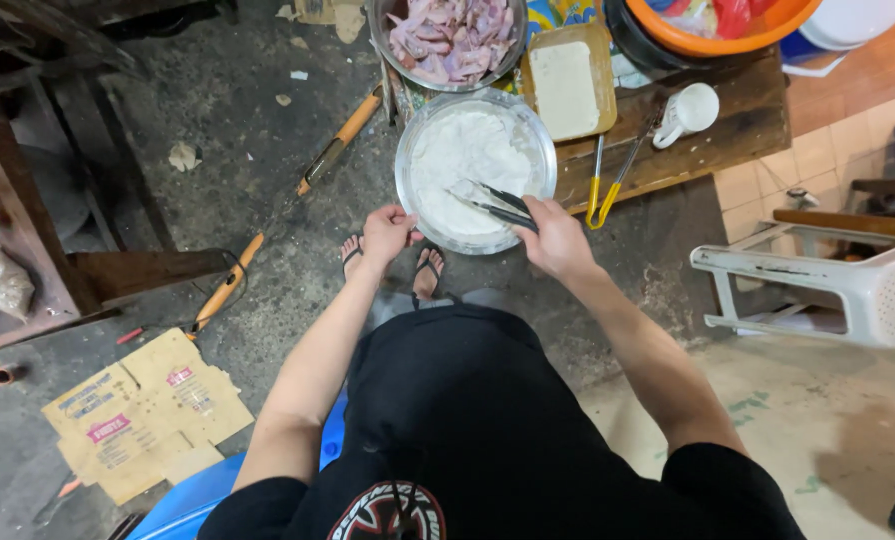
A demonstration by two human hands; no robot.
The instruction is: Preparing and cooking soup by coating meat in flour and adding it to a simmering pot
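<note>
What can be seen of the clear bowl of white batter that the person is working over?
The clear bowl is round, looks like glass or plastic, and stands upright at the near edge of a low wooden table. It holds thick white batter, smeared up the inside. The left hand grips its near rim; the right hand holds metal tongs whose tips reach into the batter. A metal bowl of raw chicken pieces stands just behind it.

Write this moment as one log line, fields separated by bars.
left hand: grips rim of glass bowl | right hand: holds tongs in white batter | nearby: bowl of raw chicken
</note>
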